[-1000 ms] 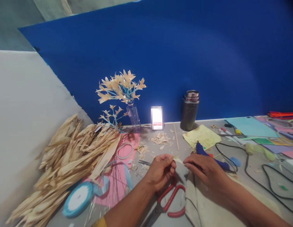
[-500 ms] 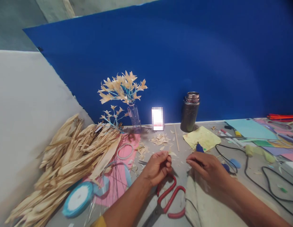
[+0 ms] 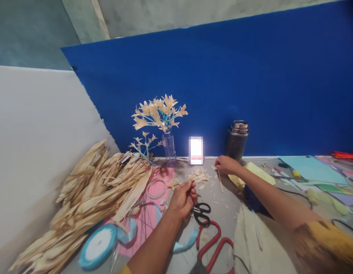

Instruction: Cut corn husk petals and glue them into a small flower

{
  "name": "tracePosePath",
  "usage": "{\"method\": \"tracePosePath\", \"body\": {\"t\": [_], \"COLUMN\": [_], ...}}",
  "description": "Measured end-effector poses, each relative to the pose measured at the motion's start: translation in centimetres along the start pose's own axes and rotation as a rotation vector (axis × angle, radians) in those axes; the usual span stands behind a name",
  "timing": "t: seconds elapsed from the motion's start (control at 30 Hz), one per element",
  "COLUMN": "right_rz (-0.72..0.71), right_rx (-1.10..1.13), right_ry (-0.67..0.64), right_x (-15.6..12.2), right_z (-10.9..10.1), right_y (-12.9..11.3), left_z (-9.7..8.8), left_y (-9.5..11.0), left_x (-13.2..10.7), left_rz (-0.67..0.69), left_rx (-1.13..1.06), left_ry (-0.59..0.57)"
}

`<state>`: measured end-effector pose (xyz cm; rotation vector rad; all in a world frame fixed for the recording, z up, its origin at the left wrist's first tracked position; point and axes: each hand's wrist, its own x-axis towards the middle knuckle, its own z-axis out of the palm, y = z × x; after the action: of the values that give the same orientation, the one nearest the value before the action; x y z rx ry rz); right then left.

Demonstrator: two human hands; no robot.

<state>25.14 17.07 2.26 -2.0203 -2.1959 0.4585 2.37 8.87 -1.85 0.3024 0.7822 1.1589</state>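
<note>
My left hand [image 3: 184, 194] is curled in a loose fist above the table, pinching a small pale husk piece too small to see clearly. It hovers just left of small black scissors [image 3: 201, 213]. My right hand [image 3: 225, 164] is stretched far forward, fingers closed at the top end of a thin wooden stick [image 3: 220, 182] that lies on the table. A little pile of cut husk petals [image 3: 198, 175] sits between the two hands. A dark metal flask [image 3: 236, 140] stands just behind my right hand.
A heap of dried corn husks [image 3: 88, 198] fills the left. A bottle vase with husk flowers [image 3: 162, 116] stands at the back by the blue board. Red-handled scissors [image 3: 212, 249], a blue ribbon roll [image 3: 97, 245], a tape ring [image 3: 156, 188], coloured papers [image 3: 310, 169] and cables lie around.
My right hand left the middle of the table and reached forward to the wooden stick near the flask. My left hand stayed closed, shifting slightly left. The view tilted up.
</note>
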Motion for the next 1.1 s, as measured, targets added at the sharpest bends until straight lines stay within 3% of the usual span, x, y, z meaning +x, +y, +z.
{"method": "tracePosePath", "body": {"t": [0.27,0.5,0.6,0.7,0.9,0.97,1.1], "right_rz": [0.053,0.021,-0.008,-0.055,-0.046,-0.037,-0.117], "right_rx": [0.022,0.335,0.562,0.819,1.316,1.307,0.847], "right_ry": [-0.059,-0.082,-0.051,-0.021,0.011,0.052,0.276], "right_x": [4.0,4.0,1.7,-2.7,-12.2,-13.8,-14.9], "right_z": [2.0,1.5,0.5,-0.1,0.6,0.9,2.1], "right_y": [0.4,0.0,-0.7,-1.5,-3.1,-3.5,-3.6], "left_z": [0.0,0.0,0.0,0.2,0.9,1.1,1.4], "left_y": [-0.2,-0.1,-0.2,-0.2,-0.4,-0.6,-1.0], "left_x": [-0.1,-0.2,-0.2,-0.6,-2.9,-3.5,-4.0], "left_rz": [-0.038,-0.048,-0.049,-0.060,-0.112,-0.119,-0.108], "left_rx": [-0.015,-0.010,-0.013,-0.023,-0.032,0.003,0.049], "left_ry": [-0.020,-0.044,-0.064,-0.100,-0.404,-0.454,-0.474]}}
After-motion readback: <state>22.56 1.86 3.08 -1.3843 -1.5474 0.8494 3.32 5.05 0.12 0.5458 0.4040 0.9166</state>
